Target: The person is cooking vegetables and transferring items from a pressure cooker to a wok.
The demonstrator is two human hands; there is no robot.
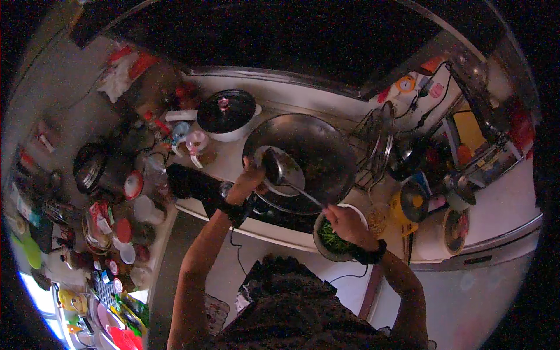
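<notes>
My left hand (248, 183) grips the near-left rim of a pale bowl (296, 168), held tilted over a large metal wok (326, 140). In my right hand (349, 224) is the handle of a metal ladle (308, 195). The ladle's head rests inside the pale bowl; whether it touches the bowl's wall I cannot tell. Beneath my right hand stands a second bowl (318, 241) with chopped greens (329, 234) in it, partly covered by the hand. The wok's inside is dark, and its contents are too dim to make out.
Behind the wok's left side stands a white pot with a dark lid (227, 109). Pot lids in a wire rack (379, 144) are at its right. A yellow container (407, 208) and a pale pot (439, 236) line the right counter. Jars and bottles crowd the left counter.
</notes>
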